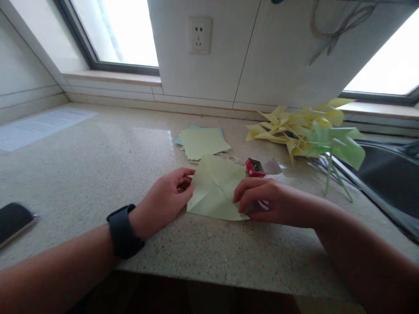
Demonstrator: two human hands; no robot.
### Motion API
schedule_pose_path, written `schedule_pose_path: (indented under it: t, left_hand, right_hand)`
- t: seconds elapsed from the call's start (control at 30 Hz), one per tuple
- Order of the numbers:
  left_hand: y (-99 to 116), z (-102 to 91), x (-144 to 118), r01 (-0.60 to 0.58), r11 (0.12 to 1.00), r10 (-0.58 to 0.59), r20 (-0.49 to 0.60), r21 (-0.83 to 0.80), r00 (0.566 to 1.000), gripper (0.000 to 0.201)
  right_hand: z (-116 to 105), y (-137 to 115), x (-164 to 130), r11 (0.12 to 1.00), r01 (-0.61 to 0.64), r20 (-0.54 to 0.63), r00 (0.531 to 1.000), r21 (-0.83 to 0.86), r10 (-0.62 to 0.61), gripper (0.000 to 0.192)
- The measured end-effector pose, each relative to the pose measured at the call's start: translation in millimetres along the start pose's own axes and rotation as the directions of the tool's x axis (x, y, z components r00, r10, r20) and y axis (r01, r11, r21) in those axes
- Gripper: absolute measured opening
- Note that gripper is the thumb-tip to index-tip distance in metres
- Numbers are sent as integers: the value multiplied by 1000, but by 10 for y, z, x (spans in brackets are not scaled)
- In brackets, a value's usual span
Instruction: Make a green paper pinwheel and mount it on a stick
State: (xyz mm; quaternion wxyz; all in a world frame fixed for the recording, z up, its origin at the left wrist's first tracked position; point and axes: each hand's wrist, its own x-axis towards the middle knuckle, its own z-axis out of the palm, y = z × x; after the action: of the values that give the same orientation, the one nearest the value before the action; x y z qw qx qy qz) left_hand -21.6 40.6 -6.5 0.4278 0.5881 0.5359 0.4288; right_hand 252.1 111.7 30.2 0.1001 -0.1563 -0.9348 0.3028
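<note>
A square pale green paper sheet (pixel 209 187) lies on the counter in front of me, with diagonal crease or cut lines running across it. My left hand (pixel 166 200), a dark watch on its wrist, is at the sheet's left edge, thumb and curled fingers closed on that edge. Over the lower right part bends my right hand (pixel 262 198), its fingertips pinched at the paper near the corner. Through the gap under its fingers shows a white and pink curved thing (pixel 263 204), mostly hidden, whose kind I cannot make out.
Behind the sheet lie a stack of coloured paper (pixel 206 141), a small pale loop (pixel 232 158) and an open red box (pixel 255 168) with small pieces. Yellow paper pinwheels (pixel 288 126) and a green pinwheel (pixel 340 141) stand by the dark sink (pixel 389 174). A dark object (pixel 15 222) is far left.
</note>
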Motion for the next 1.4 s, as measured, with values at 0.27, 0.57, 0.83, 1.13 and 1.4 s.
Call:
schedule_pose_path:
  t: [0.27,0.57,0.83,1.13,1.4]
  left_hand:
    - [-11,-39,-50,-27,974,51,-102,224,994,45]
    - [62,5,-185,-108,761,268,-159,640,950,39]
    - [19,-98,-391,-71,596,167,-36,800,985,26]
    - [-28,-119,-409,-107,632,175,-6,768,985,27]
    - [-13,-133,-370,-133,668,167,27,732,986,24]
  right_hand:
    - [-15,18,-21,998,-48,43,998,29,47,11]
    - [-70,130,-42,992,-102,-174,981,-72,88,8]
    - [-129,151,-74,913,-296,-390,904,-282,173,14]
    - [-57,146,-48,803,-441,-264,895,-400,360,17]
    - [12,71,0,797,-513,-319,850,-318,420,15]
